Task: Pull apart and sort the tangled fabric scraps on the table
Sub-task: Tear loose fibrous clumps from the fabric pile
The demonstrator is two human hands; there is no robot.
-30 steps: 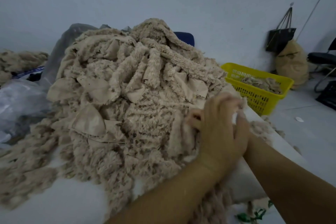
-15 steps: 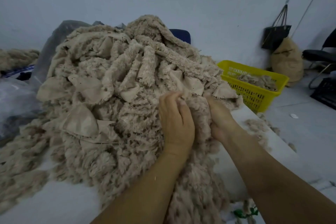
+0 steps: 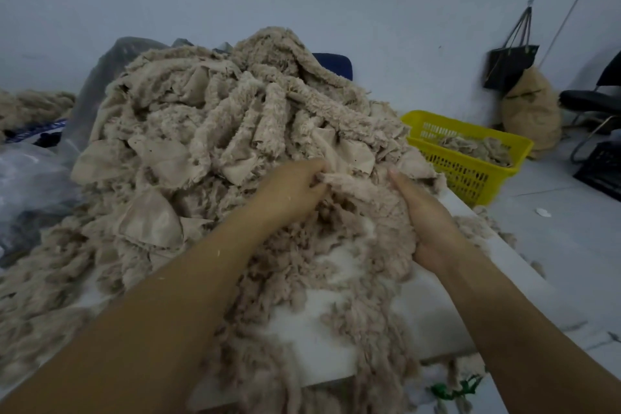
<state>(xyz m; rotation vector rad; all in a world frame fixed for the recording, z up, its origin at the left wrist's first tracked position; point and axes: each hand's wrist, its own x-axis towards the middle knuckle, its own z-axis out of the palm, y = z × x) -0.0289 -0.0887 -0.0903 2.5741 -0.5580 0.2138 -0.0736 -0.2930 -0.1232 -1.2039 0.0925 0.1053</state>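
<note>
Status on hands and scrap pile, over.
Left hand grips beige fleece strip; right hand, fingers buried in it. Tangled beige fabric scrap pile unsorted. Nothing blocking.

Scrap pile (image 3: 235,144) sits on the table (image 3: 437,309); basket (image 3: 465,178) to its right — more scraps (image 3: 477,148) inside.

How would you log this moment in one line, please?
left hand grips beige fleece strip | right hand holds it | yellow plastic basket holds scraps

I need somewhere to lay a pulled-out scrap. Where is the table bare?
One bare patch of table lies by the near edge, just this side of the left hand and right hand. A narrower strip runs along the right edge towards the yellow basket. The fabric heap crowds the middle and left.
</note>
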